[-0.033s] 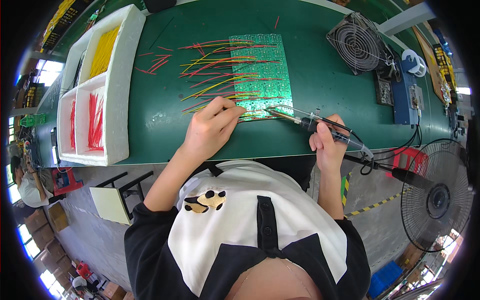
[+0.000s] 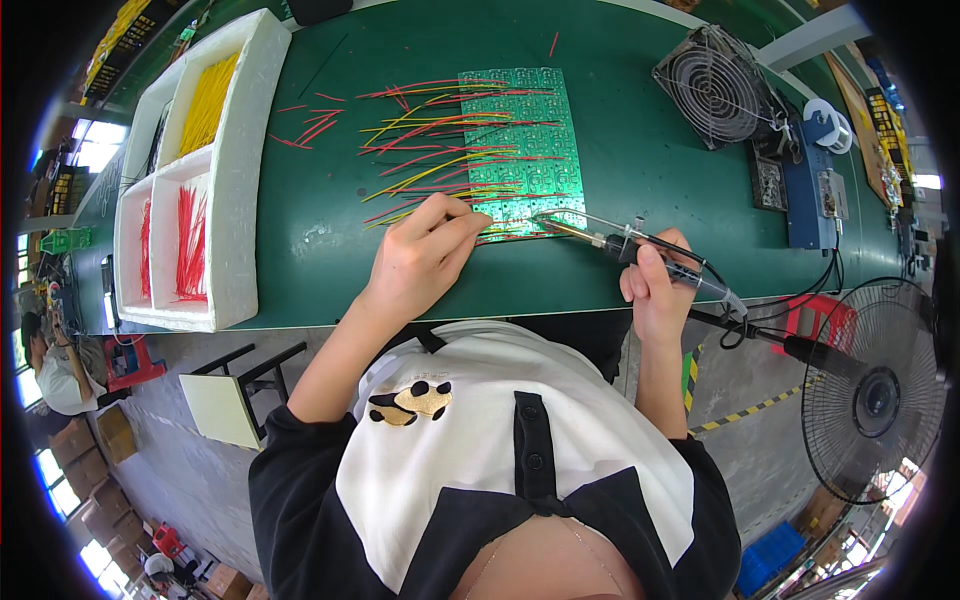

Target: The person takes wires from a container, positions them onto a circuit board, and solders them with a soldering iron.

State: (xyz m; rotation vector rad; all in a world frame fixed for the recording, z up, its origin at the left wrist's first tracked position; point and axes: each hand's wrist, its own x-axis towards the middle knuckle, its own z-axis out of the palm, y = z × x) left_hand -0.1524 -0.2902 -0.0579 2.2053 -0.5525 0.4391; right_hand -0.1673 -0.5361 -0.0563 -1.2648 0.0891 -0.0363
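A green circuit board panel (image 2: 545,150) lies on the green bench top, with several red and yellow wires (image 2: 430,150) running from it to the left. Thumb and fingers pinched, my left hand (image 2: 425,255) is at the panel's near left edge and holds a thin wire, mostly hidden by the fingertips. My right hand (image 2: 660,290) grips a soldering iron (image 2: 620,248) that has a thin curved metal tube (image 2: 590,219) along it. The iron's tip reaches the near rows of the panel, just right of my left fingertips.
On the left stands a white foam box (image 2: 235,230) with yellow and red wires in compartments. Loose red wire pieces (image 2: 318,125) lie beside it. At the right are a small fan (image 2: 710,85), a blue soldering unit (image 2: 808,185) and a large floor fan (image 2: 875,400).
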